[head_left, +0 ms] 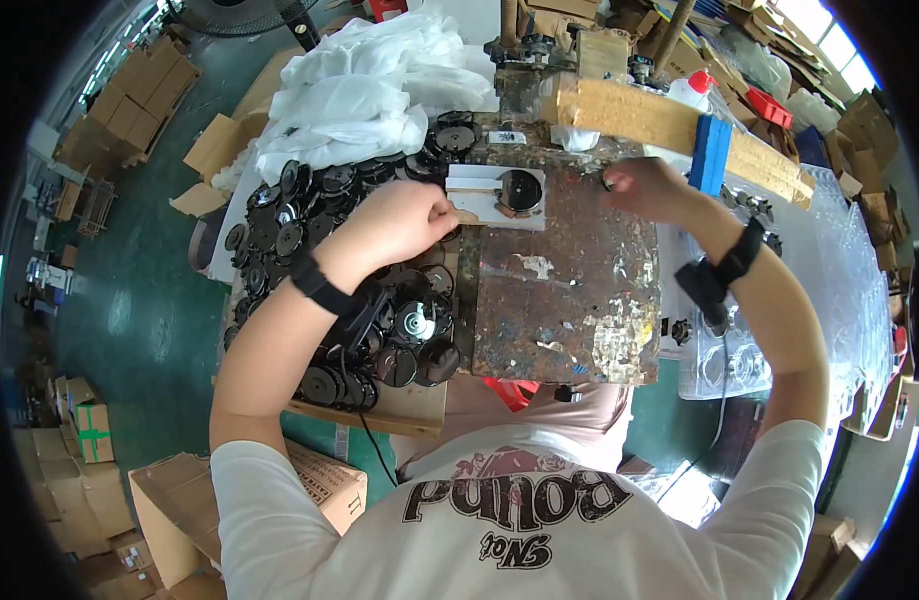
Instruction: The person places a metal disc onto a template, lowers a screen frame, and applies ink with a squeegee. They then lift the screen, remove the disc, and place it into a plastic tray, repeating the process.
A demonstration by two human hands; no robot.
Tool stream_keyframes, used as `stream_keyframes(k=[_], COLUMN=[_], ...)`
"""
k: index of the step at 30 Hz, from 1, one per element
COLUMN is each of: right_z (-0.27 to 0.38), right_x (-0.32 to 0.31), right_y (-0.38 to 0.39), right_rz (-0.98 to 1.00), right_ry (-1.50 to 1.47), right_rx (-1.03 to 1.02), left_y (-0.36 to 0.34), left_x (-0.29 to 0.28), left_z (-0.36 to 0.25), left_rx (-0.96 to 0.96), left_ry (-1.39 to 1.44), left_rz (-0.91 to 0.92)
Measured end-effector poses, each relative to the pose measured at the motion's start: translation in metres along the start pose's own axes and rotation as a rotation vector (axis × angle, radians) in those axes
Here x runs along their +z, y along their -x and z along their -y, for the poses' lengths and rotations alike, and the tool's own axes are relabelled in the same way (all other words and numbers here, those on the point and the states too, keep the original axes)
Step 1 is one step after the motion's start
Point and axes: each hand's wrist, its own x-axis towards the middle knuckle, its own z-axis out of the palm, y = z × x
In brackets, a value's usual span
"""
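Note:
A glossy black round disc [522, 188] lies on a white rectangular plate [469, 207] at the far middle of the worn work board. At the plate's near left corner, my left hand [411, 218] pinches the end of a small tan strip [467, 217], its fingertips pressed together. My right hand [647, 190] is over the right side of the board, apart from the plate, with its fingers curled together. A small dark spot shows at those fingertips, too blurred to name. Many loose black discs [289, 237] are heaped left of and beneath my left forearm.
The stained work board [539, 320] fills the middle. White plastic bags [359, 90] pile up at the far left. A wooden beam [629, 108] with blue tape [711, 155] crosses at the far right. Clear plastic trays [829, 270] stand on the right. A cardboard box [179, 490] sits lower left.

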Motion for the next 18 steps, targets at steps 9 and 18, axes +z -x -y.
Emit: stream_keyframes(k=[9, 18], right_z=[0.092, 0.05], right_x=[0.037, 0.015], right_y=[-0.045, -0.022], right_rz=[-0.222, -0.154], right_ry=[-0.056, -0.226], right_rx=[-0.278, -0.174], left_y=[-0.01, -0.006], left_x=[0.054, 0.043], left_z=[0.044, 0.052], left_rx=[-0.224, -0.109], left_ry=[-0.393, -0.235], left_rz=[0.201, 0.086])
